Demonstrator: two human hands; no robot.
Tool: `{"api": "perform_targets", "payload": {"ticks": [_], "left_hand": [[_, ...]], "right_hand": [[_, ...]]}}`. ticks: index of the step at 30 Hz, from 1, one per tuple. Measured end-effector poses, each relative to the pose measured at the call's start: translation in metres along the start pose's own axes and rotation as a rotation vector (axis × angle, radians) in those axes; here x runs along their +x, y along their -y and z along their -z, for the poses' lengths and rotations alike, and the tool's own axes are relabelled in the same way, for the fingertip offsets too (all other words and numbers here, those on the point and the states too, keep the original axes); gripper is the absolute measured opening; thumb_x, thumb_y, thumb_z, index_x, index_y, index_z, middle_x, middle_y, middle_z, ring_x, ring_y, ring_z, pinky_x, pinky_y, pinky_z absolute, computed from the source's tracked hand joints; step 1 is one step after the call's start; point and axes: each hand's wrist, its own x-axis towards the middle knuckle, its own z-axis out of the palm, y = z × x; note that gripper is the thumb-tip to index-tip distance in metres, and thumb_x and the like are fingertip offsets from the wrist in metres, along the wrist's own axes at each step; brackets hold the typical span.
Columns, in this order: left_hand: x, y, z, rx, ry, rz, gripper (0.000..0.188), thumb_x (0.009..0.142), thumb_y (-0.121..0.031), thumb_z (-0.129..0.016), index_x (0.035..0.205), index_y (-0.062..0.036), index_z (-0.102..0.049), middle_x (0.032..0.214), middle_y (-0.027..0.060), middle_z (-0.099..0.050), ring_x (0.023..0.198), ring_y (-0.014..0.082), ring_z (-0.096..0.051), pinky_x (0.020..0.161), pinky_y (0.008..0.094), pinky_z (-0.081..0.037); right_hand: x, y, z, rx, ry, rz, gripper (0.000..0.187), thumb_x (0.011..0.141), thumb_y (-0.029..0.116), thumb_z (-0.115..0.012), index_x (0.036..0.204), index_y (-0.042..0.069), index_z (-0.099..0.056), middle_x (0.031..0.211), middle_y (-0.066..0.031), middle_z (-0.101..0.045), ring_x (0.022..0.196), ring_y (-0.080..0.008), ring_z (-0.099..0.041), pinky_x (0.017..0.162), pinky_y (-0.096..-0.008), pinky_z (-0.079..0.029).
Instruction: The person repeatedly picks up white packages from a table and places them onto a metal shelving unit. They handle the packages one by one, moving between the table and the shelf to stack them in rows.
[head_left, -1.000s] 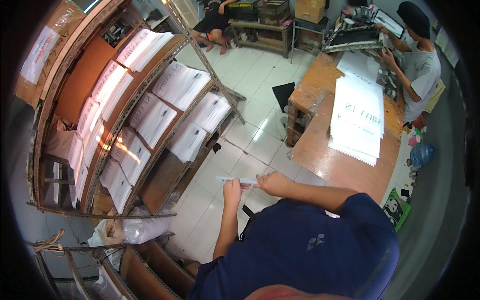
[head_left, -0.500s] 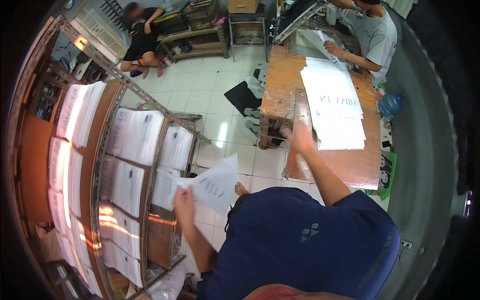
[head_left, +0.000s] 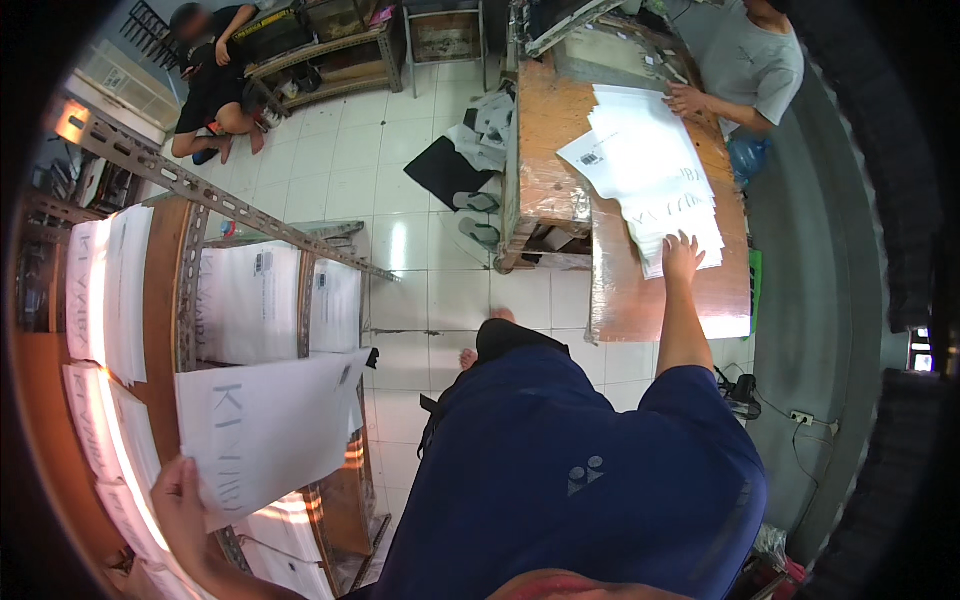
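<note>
Paper is my worry: my left hand [head_left: 180,497] pinches one white sheet [head_left: 270,430] by its corner, far left of the bench [head_left: 640,290], so it may sag or tear; my right hand [head_left: 682,255] lies flat, seemingly empty, on the bench's stack [head_left: 655,180], which could slide.

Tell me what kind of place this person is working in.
Probably a small print or paper-sorting workshop. A metal rack holds stacks of white sheets, more sheets are piled on a wooden table, and the left hand holds a large sheet while the right hand rests on the paper pile.
</note>
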Motion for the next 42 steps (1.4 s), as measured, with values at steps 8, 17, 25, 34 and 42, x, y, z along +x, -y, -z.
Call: {"api": "perform_targets", "payload": {"ticks": [8, 17, 25, 34, 42], "left_hand": [[0.126, 0.03, 0.142, 0.278, -0.326, -0.089, 0.03, 0.095, -0.031, -0.054, 0.105, -0.0042, -0.065, 0.069, -0.001, -0.053, 0.053, 0.0063, -0.04, 0.05, 0.0217, -0.034], [0.291, 0.071, 0.21, 0.147, -0.464, 0.076, 0.03, 0.091, -0.029, -0.055, 0.098, -0.0031, -0.067, 0.069, 0.0, -0.058, 0.062, 0.0084, -0.052, 0.055, 0.0242, -0.042], [0.454, 0.102, 0.185, 0.496, -0.699, 0.03, 0.037, 0.087, -0.035, -0.052, 0.092, -0.0015, -0.067, 0.079, 0.0193, -0.065, 0.076, 0.0291, -0.063, 0.069, 0.0395, -0.048], [0.579, 0.133, 0.221, 0.549, -1.129, 0.201, 0.045, 0.091, -0.031, -0.049, 0.127, -0.0058, -0.052, 0.129, 0.0225, -0.052, 0.115, 0.0372, -0.053, 0.092, 0.0436, -0.045], [0.388, -0.043, 0.072, 0.658, -0.743, -0.678, 0.024, 0.085, -0.016, -0.061, 0.108, -0.0087, -0.062, 0.11, 0.0114, -0.06, 0.099, 0.0303, -0.057, 0.085, 0.0409, -0.047]], "right_hand": [[0.024, 0.067, -0.007, 0.009, 0.073, -0.057, 0.05, 0.081, 0.042, -0.059, 0.123, 0.014, -0.057, 0.129, -0.0099, -0.053, 0.127, -0.0318, -0.041, 0.101, -0.0598, -0.031], [0.05, 0.173, 0.012, 0.185, -0.102, 0.417, 0.017, 0.084, 0.018, -0.057, 0.093, 0.006, -0.065, 0.09, -0.0111, -0.066, 0.084, -0.0328, -0.06, 0.074, -0.0438, -0.048], [0.114, 0.319, 0.109, 0.738, -0.12, 0.457, 0.017, 0.091, 0.009, -0.055, 0.1, -0.004, -0.061, 0.089, -0.0202, -0.062, 0.08, -0.0335, -0.061, 0.072, -0.0381, -0.049], [0.163, 0.407, 0.206, 0.911, 0.021, 0.371, 0.021, 0.093, 0.015, -0.055, 0.099, -0.004, -0.061, 0.08, -0.0192, -0.063, 0.068, -0.0271, -0.063, 0.063, -0.0354, -0.049], [0.148, 0.445, 0.217, 1.135, 0.036, 0.435, 0.022, 0.096, 0.019, -0.053, 0.098, -0.002, -0.059, 0.073, -0.0043, -0.059, 0.062, -0.0076, -0.055, 0.056, -0.0213, -0.043]]}}
